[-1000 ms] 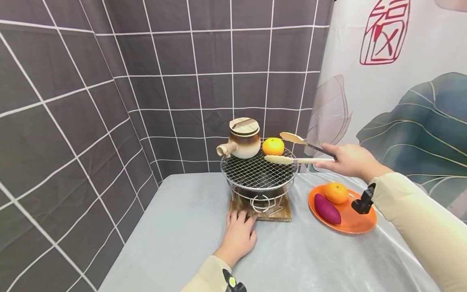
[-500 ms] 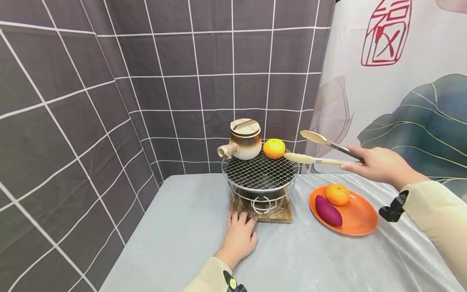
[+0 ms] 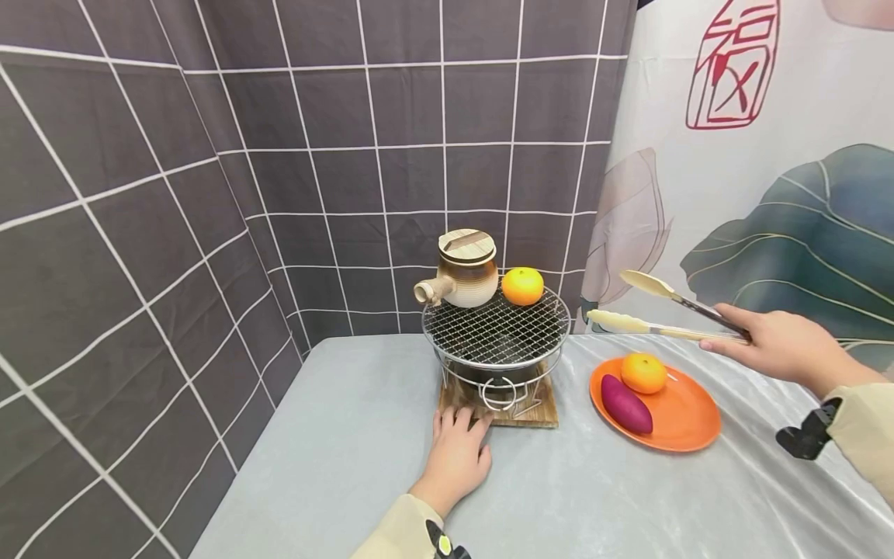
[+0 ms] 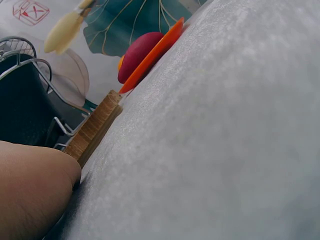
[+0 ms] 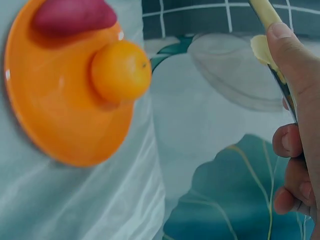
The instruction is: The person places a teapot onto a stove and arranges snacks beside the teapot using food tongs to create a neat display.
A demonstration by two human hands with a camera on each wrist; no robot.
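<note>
My right hand [image 3: 792, 348] grips a pair of tongs [image 3: 687, 334] with cream tips, its two arms spread and nothing between them. The tongs point left, above and behind an orange plate [image 3: 687, 427]. On that plate lie a mandarin [image 3: 644, 373] and a purple sweet potato [image 3: 626, 405]. A second mandarin [image 3: 522, 286] sits on the wire grill rack [image 3: 499, 330], next to a lidded clay pot [image 3: 469, 272] with a side handle. My left hand [image 3: 457, 458] rests with its fingertips at the front left edge of the wooden board [image 3: 534, 415] beneath the stove.
A dark round stove [image 4: 22, 107] in a wire frame stands under the rack. Grey cloth [image 3: 335, 442] covers the table. Behind it hang a dark grid-patterned curtain [image 3: 335, 178] and a white curtain with a leaf print [image 3: 824, 233].
My right hand has drawn the tongs away to the right and slightly down from the mandarin on the rack, which stays in place. The left hand has not moved.
</note>
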